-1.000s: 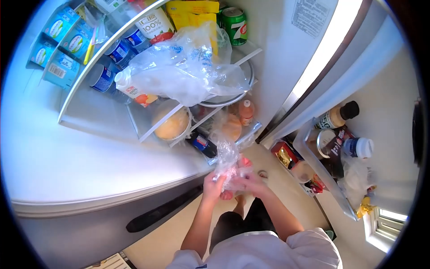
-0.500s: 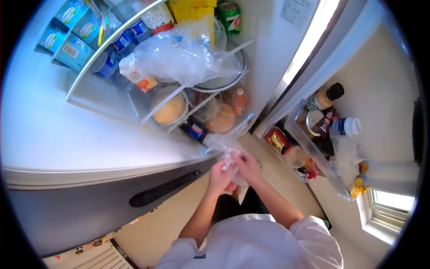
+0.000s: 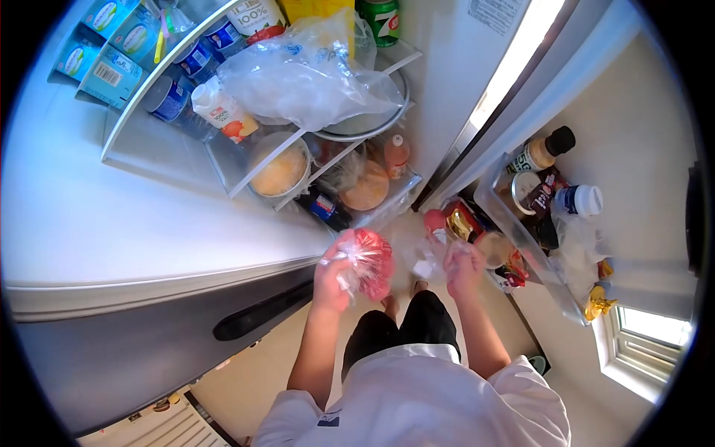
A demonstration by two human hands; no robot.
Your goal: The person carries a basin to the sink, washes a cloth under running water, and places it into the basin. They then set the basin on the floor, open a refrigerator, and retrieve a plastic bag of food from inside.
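A clear plastic bag of red and pink pieces hangs from my left hand, whose fingers are closed on its gathered plastic. To the right, my right hand is closed on a thin clear plastic bag with a pink round piece at its upper left. Both hands are below the open fridge shelves and apart from each other. Beyond them lie a dark bottle and a wrapped round item on the lower shelf.
Open shelves hold a juice carton, a wrapped bowl, a crumpled plastic bag and a green can. On the right, the door bin holds bottles and packets. A dark drawer handle is at the lower left.
The hands were together on crumpled clear plastic. They have moved apart, the left with the red-filled bag, the right with the thin bag. The view has shifted slightly.
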